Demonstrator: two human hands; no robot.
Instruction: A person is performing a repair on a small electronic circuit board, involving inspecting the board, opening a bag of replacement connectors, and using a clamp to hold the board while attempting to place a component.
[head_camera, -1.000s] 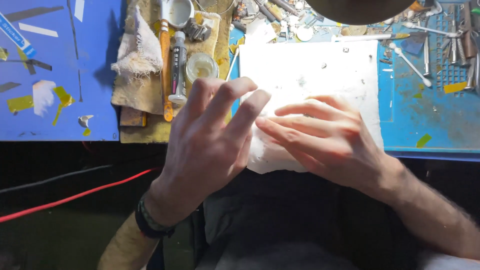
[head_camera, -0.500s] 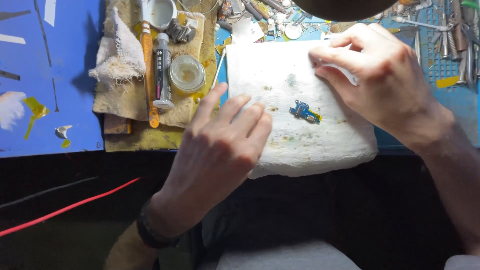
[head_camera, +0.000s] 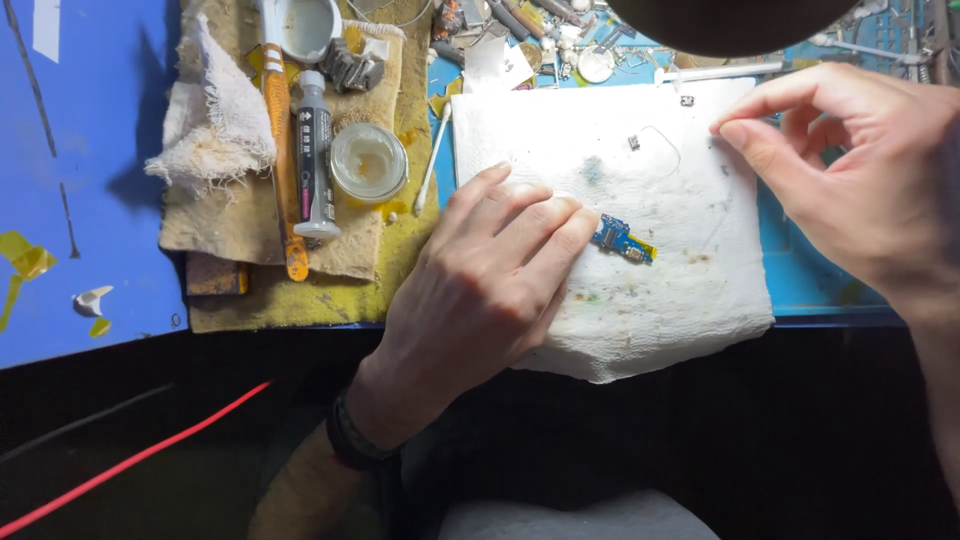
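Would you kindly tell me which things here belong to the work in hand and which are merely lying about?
In hand:
left hand pressing the paper towel
small blue circuit board at its fingertips
right hand at the towel's far edge

Lying about:
syringe tube
small round jar
gauze rag
cotton swab

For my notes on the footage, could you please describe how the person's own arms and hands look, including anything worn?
Both hands are bare, without gloves or rings in view. The left hand has a dark braided band around its wrist. The right hand shows a bare wrist and forearm, with no sleeve in view.
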